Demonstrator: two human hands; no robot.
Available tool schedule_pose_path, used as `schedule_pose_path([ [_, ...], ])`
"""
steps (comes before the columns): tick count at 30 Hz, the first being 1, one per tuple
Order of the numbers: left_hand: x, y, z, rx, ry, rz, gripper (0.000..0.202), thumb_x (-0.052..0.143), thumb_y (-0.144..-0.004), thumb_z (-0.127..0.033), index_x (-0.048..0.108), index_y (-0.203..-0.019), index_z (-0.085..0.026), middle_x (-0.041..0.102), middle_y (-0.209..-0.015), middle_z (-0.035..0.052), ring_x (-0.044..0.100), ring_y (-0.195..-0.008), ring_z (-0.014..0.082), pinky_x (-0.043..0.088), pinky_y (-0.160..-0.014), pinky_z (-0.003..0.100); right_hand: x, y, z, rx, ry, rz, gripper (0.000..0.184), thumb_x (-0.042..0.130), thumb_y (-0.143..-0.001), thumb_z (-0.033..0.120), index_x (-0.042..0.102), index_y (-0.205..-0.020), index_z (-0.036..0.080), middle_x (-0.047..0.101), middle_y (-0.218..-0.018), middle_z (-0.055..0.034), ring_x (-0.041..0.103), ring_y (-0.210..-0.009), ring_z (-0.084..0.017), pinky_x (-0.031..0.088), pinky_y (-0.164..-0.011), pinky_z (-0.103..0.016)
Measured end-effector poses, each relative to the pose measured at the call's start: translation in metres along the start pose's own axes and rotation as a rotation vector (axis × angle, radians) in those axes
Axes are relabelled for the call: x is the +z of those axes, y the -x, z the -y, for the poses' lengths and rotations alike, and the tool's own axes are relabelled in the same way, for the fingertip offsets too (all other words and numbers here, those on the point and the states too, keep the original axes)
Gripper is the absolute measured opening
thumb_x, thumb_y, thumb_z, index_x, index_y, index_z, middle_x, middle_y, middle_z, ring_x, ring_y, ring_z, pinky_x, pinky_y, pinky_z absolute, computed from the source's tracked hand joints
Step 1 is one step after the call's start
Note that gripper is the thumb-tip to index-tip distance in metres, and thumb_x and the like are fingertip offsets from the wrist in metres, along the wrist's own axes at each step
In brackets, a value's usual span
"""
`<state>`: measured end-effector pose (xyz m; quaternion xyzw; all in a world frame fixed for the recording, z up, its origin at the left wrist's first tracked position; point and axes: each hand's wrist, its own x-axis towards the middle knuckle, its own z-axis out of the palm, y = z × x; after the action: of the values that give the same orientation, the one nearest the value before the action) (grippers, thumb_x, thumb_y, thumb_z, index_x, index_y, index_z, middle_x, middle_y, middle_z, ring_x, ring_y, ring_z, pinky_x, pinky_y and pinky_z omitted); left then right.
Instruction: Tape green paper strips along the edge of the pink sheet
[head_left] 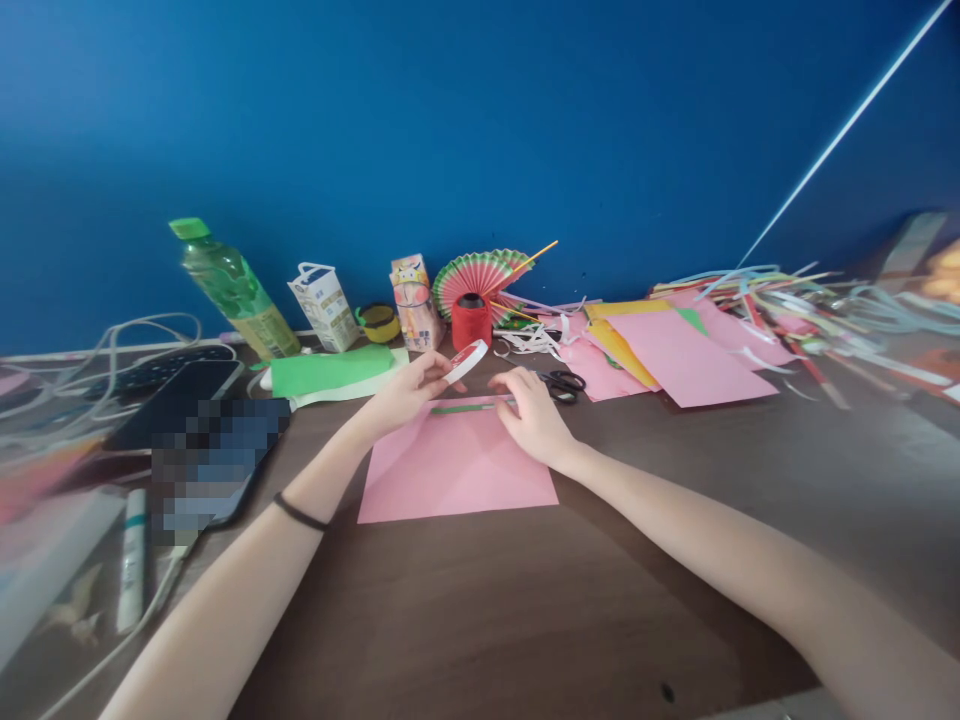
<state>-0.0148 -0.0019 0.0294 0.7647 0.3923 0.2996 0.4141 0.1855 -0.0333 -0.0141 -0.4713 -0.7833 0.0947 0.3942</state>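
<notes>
A sheet of pink paper [459, 475] lies flat on the dark table before me. Along its far edge runs a narrow green strip [461, 408]. My left hand [409, 392], at the sheet's far left corner, pinches a curved white strip with red print [468, 362] that stands up from its fingers. On the sheet's far right corner, my right hand [531, 415] bends its fingers down at the end of the green strip. Its fingertips are partly hidden, so I cannot see whether they hold anything. Black scissors [564, 386] lie just beyond the right hand.
Behind the sheet stand a red spool [471, 322], a pleated paper fan [480, 278], two drink cartons and a green bottle [238, 290]. Green paper [330, 372] and a phone [225, 470] lie left. More pink sheets [690, 350] and loose strips spread right. A blue wall rises behind.
</notes>
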Motion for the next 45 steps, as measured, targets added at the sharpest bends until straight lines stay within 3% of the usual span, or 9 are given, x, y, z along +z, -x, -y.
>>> schedule_pose_path([
  [4, 0.000, 0.002, -0.001, -0.016, -0.083, 0.114, 0.015, 0.049, -0.079, -0.031, 0.048, -0.085, -0.018, 0.062, -0.090, 0.0039, 0.056, -0.084, 0.0175, 0.042, -0.076, 0.032, 0.004, 0.000, -0.007, 0.044, -0.166, -0.177, 0.039, 0.046, -0.074, 0.010, 0.042, -0.111, 0.017, 0.047, -0.107, -0.0119, 0.049, -0.100, -0.023, 0.041, -0.086, -0.039],
  [10, -0.001, 0.004, -0.004, -0.059, -0.156, 0.199, 0.015, 0.051, -0.076, -0.032, 0.051, -0.083, -0.018, 0.059, -0.083, 0.0001, 0.054, -0.075, 0.0155, 0.042, -0.071, 0.028, 0.005, -0.001, -0.010, 0.037, -0.280, -0.106, 0.041, 0.043, -0.074, 0.006, 0.047, -0.112, 0.021, 0.048, -0.109, -0.0093, 0.051, -0.102, -0.020, 0.042, -0.092, -0.039],
  [14, 0.001, 0.005, -0.012, -0.072, -0.195, 0.218, 0.016, 0.050, -0.075, -0.032, 0.055, -0.080, -0.017, 0.061, -0.084, 0.0011, 0.055, -0.080, 0.0164, 0.042, -0.075, 0.029, -0.001, -0.001, -0.003, -0.006, -0.310, -0.084, 0.042, 0.041, -0.075, 0.005, 0.049, -0.112, 0.022, 0.048, -0.113, -0.0090, 0.049, -0.109, -0.020, 0.041, -0.095, -0.038],
  [21, 0.006, 0.005, -0.018, -0.060, -0.296, 0.253, 0.031, 0.050, -0.075, -0.040, 0.063, -0.093, -0.018, 0.065, -0.096, 0.0031, 0.057, -0.086, 0.0189, 0.041, -0.077, 0.029, -0.003, 0.000, -0.001, -0.110, -0.299, -0.086, 0.035, 0.045, -0.080, 0.010, 0.051, -0.112, 0.022, 0.049, -0.111, -0.0089, 0.049, -0.109, -0.019, 0.041, -0.096, -0.037],
  [26, 0.010, 0.006, -0.021, -0.072, -0.295, 0.280, 0.029, 0.052, -0.074, -0.031, 0.064, -0.097, -0.018, 0.066, -0.097, 0.0029, 0.057, -0.088, 0.0192, 0.042, -0.077, 0.029, 0.000, 0.000, -0.005, -0.100, -0.262, -0.082, 0.032, 0.045, -0.081, 0.011, 0.052, -0.111, 0.021, 0.049, -0.110, -0.0092, 0.049, -0.108, -0.020, 0.041, -0.096, -0.038],
  [30, 0.010, 0.007, -0.024, -0.091, -0.225, 0.257, 0.031, 0.050, -0.075, -0.025, 0.061, -0.103, -0.018, 0.066, -0.095, 0.0031, 0.059, -0.085, 0.0178, 0.043, -0.076, 0.028, 0.001, -0.001, -0.005, -0.081, -0.253, -0.110, 0.036, 0.044, -0.082, 0.012, 0.048, -0.116, 0.022, 0.049, -0.111, -0.0097, 0.049, -0.109, -0.021, 0.041, -0.095, -0.039],
  [34, 0.012, 0.006, -0.024, -0.083, -0.176, 0.167, 0.034, 0.047, -0.078, -0.027, 0.055, -0.110, -0.018, 0.067, -0.085, 0.0024, 0.061, -0.075, 0.0164, 0.045, -0.072, 0.028, -0.001, 0.001, -0.002, -0.174, -0.239, -0.060, 0.042, 0.043, -0.081, 0.011, 0.043, -0.122, 0.023, 0.047, -0.116, -0.0100, 0.045, -0.114, -0.021, 0.039, -0.099, -0.039],
  [40, 0.015, 0.006, -0.023, -0.068, -0.242, 0.134, 0.013, 0.048, -0.078, -0.025, 0.057, -0.084, -0.018, 0.065, -0.074, -0.0010, 0.060, -0.065, 0.0138, 0.045, -0.066, 0.026, -0.002, 0.001, 0.000, -0.214, -0.263, 0.016, 0.045, 0.043, -0.078, 0.008, 0.044, -0.121, 0.020, 0.047, -0.119, -0.0108, 0.044, -0.117, -0.021, 0.036, -0.101, -0.040],
  [45, 0.015, 0.007, -0.019, -0.090, -0.245, 0.116, 0.012, 0.047, -0.078, -0.024, 0.054, -0.085, -0.019, 0.065, -0.076, -0.0010, 0.059, -0.060, 0.0124, 0.045, -0.062, 0.025, -0.004, 0.001, 0.001, -0.199, -0.327, 0.048, 0.047, 0.041, -0.072, 0.002, 0.048, -0.115, 0.019, 0.048, -0.122, -0.0105, 0.042, -0.120, -0.019, 0.032, -0.104, -0.040],
])
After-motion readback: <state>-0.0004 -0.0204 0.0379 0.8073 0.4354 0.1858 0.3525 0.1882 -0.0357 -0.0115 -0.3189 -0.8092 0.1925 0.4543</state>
